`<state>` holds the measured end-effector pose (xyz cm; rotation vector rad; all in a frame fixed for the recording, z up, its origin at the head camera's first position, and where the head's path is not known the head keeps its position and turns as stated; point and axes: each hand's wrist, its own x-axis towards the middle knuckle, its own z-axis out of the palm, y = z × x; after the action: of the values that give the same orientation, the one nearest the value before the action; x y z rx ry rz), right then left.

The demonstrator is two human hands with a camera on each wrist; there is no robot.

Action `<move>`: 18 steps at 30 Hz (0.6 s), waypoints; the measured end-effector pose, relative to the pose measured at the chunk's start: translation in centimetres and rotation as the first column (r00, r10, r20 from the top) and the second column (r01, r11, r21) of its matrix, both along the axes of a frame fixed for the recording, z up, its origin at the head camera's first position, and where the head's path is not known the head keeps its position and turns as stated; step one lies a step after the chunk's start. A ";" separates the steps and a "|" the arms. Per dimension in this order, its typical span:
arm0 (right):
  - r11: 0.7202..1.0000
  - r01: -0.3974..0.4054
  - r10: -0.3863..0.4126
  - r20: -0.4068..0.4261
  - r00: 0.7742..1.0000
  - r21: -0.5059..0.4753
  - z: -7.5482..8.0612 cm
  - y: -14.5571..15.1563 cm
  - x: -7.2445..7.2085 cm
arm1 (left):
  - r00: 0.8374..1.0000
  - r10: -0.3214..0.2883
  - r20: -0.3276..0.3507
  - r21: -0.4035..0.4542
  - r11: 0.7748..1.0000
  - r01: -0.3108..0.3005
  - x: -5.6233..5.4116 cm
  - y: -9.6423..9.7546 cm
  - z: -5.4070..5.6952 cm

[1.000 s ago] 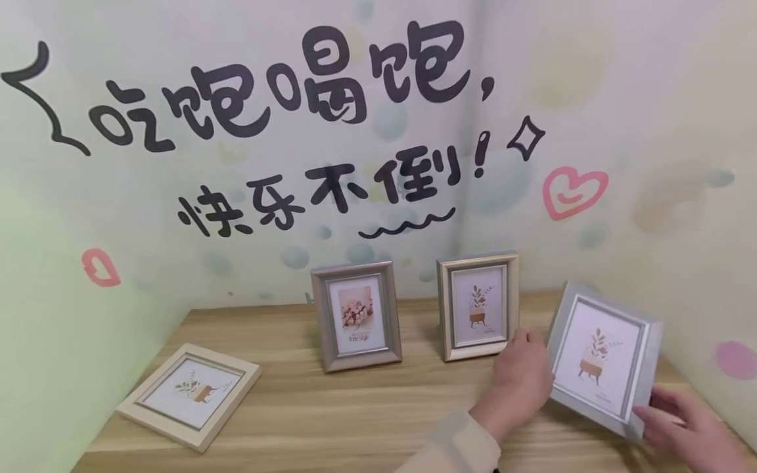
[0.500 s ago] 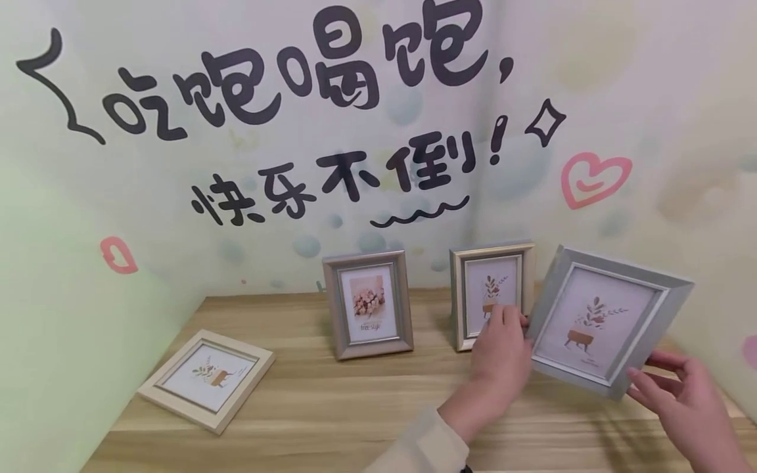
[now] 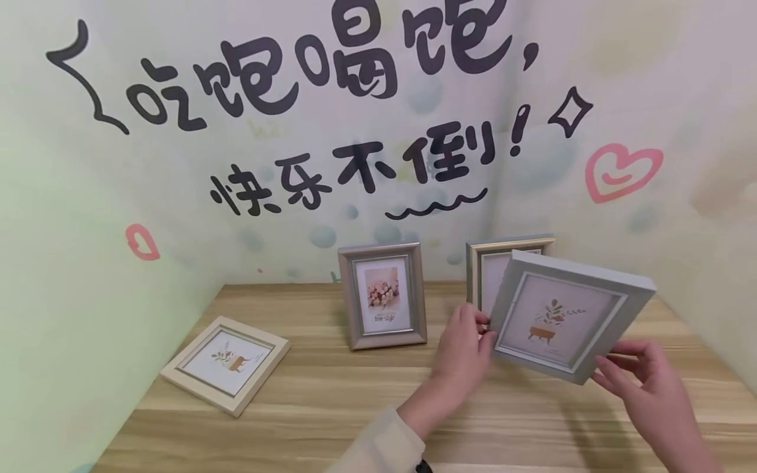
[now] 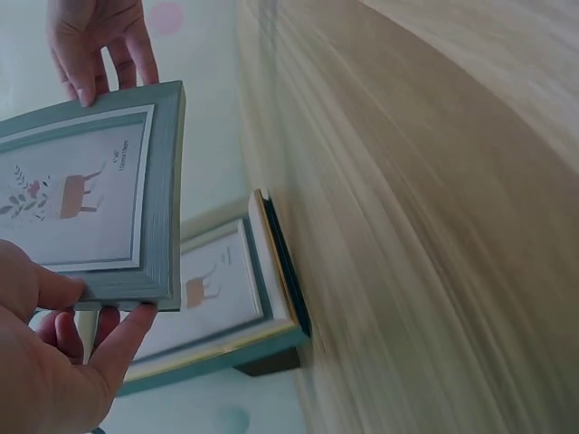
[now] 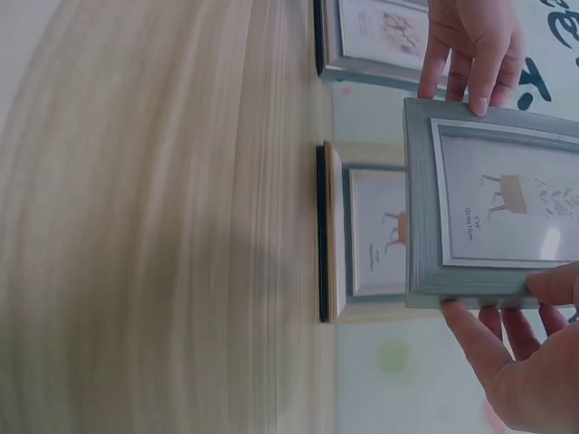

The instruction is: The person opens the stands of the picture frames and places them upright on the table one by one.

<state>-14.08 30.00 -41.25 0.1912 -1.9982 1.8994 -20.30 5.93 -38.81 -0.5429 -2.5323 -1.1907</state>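
Observation:
Both hands hold a grey-blue picture frame [image 3: 547, 322] above the wooden table, tilted, its plant picture facing up toward the head camera. My left hand [image 3: 460, 345] pinches its left edge, thumb in front and fingers behind. The right hand [image 3: 647, 381] grips the lower right edge; in the right wrist view its thumb lies on the frame front and its fingers curl under the edge. Just behind stands a gold-edged picture frame [image 3: 489, 279], partly covered by the held one. A pinkish-brown picture frame [image 3: 383, 295] with a flower picture stands upright to the left of my left hand.
A cream picture frame [image 3: 225, 364] lies flat, face up, on the left of the wooden table [image 3: 331, 407]. Printed walls [image 3: 284, 256] with large black writing close in the table at the back and sides.
The grey-blue frame has risen and moved left with both hands, and now covers part of the gold-edged frame. The camera view has shifted, so the standing frames appear further right and higher.

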 end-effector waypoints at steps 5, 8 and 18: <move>1.000 0.003 -0.004 0.003 1.000 0.013 0.2 -2.0 -0.5 | 0.999 -0.034 -0.005 0.081 0.996 0.035 -0.2 -2.4 -0.3; 0.998 0.008 -0.009 0.021 1.000 0.057 0.4 -3.2 -0.8 | 0.999 -0.045 0.009 0.112 0.993 0.044 -0.3 -3.8 -0.4; 0.930 0.036 -0.084 0.115 0.990 0.366 0.3 -6.9 -1.0 | 0.998 -0.040 0.050 0.158 0.987 0.031 -0.7 -8.1 -1.5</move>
<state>-15.08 23.14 -40.90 0.1043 -2.4032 1.5235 -21.04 -2.13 -40.29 -0.5261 -2.4532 -1.4215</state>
